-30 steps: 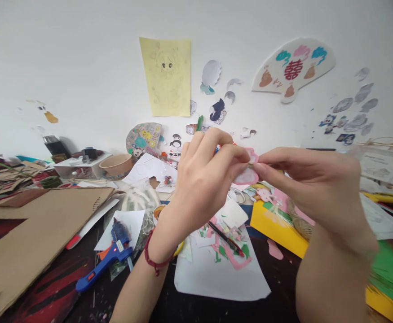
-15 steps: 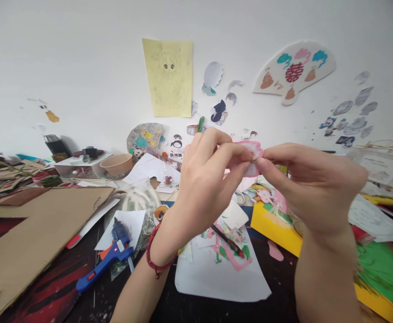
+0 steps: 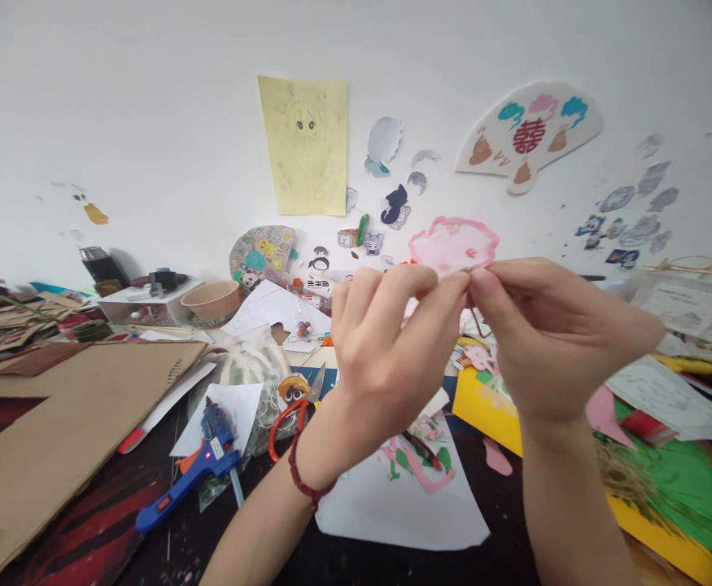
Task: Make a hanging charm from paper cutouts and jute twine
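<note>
A white cutout with a wavy pink border and small reddish marks, paper by its look, stands upright above my fingertips. My left hand, a dark red cord bracelet at the wrist, pinches at its lower edge. Right beside those fingertips, my right hand pinches the same edge between thumb and forefinger. A thin brown strand, string or stem, hangs down between the hands. The exact spot where the fingers grip is partly hidden. Below lies a white sheet bearing pink and green paper scraps and a pen.
A blue hot glue gun lies left on a white paper. Orange-handled scissors rest beside my left wrist. Cardboard covers the left side; yellow card and green sheets lie right. A paper bowl stands behind.
The cutout, folded or edge-on between my fingers before, now stands spread above them facing me. My left hand has lowered slightly, and the scissors have come into view.
</note>
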Available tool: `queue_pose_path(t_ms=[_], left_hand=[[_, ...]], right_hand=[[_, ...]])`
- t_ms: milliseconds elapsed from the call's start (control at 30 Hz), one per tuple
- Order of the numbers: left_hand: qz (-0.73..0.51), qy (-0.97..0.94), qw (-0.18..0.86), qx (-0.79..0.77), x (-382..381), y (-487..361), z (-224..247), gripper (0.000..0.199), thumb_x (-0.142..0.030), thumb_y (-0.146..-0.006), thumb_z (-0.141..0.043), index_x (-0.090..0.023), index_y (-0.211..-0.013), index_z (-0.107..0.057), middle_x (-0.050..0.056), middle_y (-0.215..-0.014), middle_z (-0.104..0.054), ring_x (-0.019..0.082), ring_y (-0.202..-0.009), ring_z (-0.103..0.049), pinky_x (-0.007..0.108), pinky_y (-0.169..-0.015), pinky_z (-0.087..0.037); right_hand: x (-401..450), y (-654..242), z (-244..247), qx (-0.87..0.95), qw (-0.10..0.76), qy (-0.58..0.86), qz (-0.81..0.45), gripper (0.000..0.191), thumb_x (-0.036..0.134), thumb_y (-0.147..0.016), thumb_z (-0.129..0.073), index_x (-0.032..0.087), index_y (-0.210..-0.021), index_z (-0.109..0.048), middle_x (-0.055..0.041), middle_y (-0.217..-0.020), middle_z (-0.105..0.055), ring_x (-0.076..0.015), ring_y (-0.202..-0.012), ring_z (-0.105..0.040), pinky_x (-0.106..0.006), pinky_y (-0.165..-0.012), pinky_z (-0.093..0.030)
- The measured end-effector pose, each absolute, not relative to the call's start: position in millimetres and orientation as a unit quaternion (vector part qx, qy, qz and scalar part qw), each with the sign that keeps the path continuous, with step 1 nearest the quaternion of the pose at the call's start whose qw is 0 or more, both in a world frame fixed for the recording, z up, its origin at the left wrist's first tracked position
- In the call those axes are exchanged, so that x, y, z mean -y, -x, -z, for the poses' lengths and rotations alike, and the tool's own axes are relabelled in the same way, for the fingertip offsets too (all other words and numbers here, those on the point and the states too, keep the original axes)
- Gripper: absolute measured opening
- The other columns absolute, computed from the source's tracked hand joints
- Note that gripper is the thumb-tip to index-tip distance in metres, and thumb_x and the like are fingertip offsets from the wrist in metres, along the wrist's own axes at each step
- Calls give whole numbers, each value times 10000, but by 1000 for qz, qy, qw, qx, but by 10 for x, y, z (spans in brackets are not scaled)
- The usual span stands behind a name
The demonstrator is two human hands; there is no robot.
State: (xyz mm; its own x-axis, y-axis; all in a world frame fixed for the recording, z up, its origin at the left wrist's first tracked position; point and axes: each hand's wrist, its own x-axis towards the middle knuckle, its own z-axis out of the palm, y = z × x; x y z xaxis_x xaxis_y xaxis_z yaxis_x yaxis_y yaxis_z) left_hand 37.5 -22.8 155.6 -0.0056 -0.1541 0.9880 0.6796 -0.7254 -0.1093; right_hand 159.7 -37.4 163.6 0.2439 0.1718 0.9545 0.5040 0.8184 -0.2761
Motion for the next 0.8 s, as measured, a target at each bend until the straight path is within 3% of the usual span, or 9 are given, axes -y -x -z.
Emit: queue_pose_path(t_ms=[267,433,600,800], left_hand=[[649,628,385,192,134,-393,-1405,327,-193,-882,-665,-211,-1208,-655,32,-864,-675,152,-718,-534,345,-696,-389],[632,628,411,192,62,-382,-1356,413,-286,-915,-622,-294,-1326,-587,33,-884,-680,169,-690,-514,359,-650,-343],[642,587,468,159,91,-391,-1404,317,-216,-866,-664,-252,-1180,-686,23,-865,-690,160,-692,-501,346,-643,-344],[657,624,392,158,126,-361,-1477,271,-162,-873,-631,-283,-1108,-693,-7,-818,-674,135,-727,-534,327,-698,-380]], right_hand=[[362,-1569,-1647,593,753,267,96,155,191,-869,-671,280,-753,-724,8,-699,-669,-170,-664,-622,-348,-642,-509],[347,-1623,-1648,591,757,273,56,119,277,-842,-706,291,-724,-715,13,-626,-624,-177,-601,-610,-340,-556,-505],[313,-1698,-1627,586,772,246,-25,83,224,-798,-759,307,-784,-761,26,-692,-699,-162,-617,-647,-327,-580,-555],[305,-1724,-1640,588,770,230,-94,110,202,-817,-739,302,-781,-771,26,-705,-719,-162,-641,-669,-329,-619,-575]])
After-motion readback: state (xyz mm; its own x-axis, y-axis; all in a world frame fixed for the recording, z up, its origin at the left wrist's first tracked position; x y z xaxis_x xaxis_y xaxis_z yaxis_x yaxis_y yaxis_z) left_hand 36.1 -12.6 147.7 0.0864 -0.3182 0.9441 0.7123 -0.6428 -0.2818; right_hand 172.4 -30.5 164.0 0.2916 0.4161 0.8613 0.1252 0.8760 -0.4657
